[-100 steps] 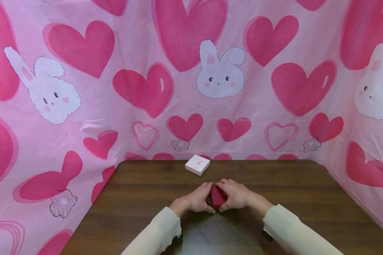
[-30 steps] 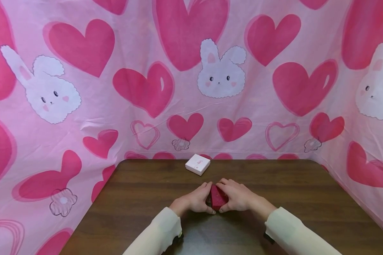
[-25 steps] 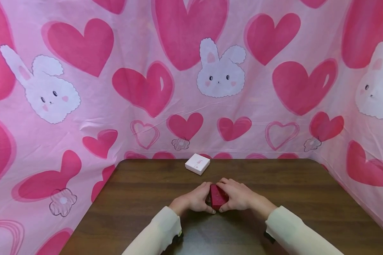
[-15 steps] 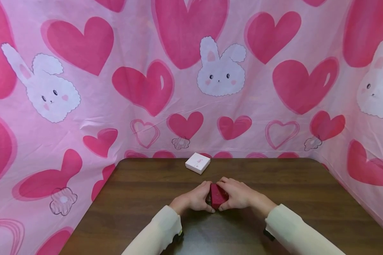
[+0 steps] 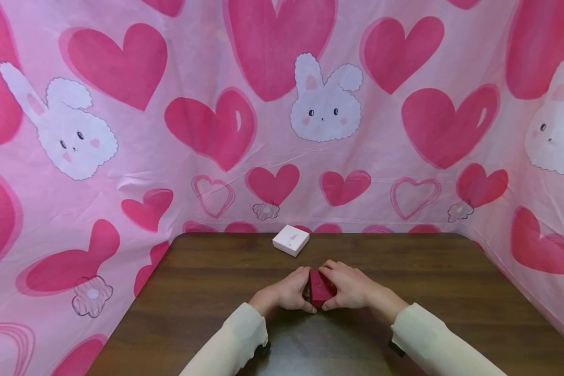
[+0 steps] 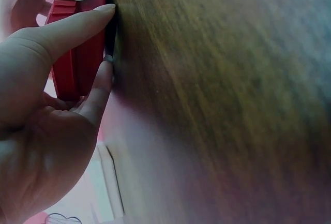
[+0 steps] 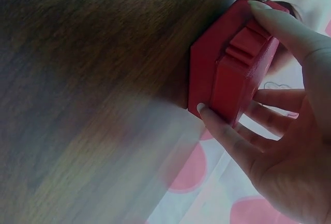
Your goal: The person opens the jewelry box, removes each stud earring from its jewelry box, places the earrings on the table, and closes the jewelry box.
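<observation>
A small red, many-sided, hard-looking box (image 5: 320,287) was held between the left grip (image 5: 286,292) and the right grip (image 5: 350,286), just above or on the dark brown wood-grain table (image 5: 207,271). Each grip was narrowed on the box, thumb at its near end, fingers at its far end. A ridged red tab (image 7: 248,43) was noted near the right thumb.

Progress: the box was secured from both sides. No part was seen lifted from it, and no loose piece was noted beside either grip. A holding stage was judged to be in hand; release of the box was judged to be left. A flat, square white box with pink print (image 5: 291,240) was left untouched, beyond the left grip and well apart from it.

Hidden or unclear: the underside of the red box could not be seen, and its sides were partly covered by both grips. It was cut off at the top of the left wrist view. There, a dark strip along its base could not be settled as shadow or underside, so contact with the table was left undetermined. Whether the stepped outline was formed by a lid and base could not be told. The pink print was too small to be read.
</observation>
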Motion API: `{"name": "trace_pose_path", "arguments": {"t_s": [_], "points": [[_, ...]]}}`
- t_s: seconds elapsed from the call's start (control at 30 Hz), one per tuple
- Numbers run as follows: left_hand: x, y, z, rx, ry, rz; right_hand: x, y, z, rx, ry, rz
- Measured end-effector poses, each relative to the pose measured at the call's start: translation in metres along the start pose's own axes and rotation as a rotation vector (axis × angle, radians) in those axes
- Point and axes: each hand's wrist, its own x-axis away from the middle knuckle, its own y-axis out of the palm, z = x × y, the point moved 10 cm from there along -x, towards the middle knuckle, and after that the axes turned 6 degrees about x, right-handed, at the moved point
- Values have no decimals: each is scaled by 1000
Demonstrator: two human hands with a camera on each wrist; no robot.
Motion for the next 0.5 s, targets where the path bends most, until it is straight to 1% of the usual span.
{"name": "trace_pose_path", "arguments": {"t_s": [0.07,0.1,0.13,0.17,0.3,0.33,0.5], "points": [[1,-1,2,-2,-2,2,0,0,0,0,-2,3],[-1,2,-3,-28,16,10,0,0,-1,-3,-4,4],[-1,2,-2,-35,17,13,0,-1,-1,-5,-7,6],[0,1,0,-26,4,13,0,-1,-1,-6,-10,6],[0,1,0,-29,-6,20,0,-3,-3,-12,-25,6],[3,-1,5,-7,-30,15,0,-3,-3,-13,-28,6],[3,-1,5,-9,-45,21,0,-3,-3,-22,-32,13]]}}
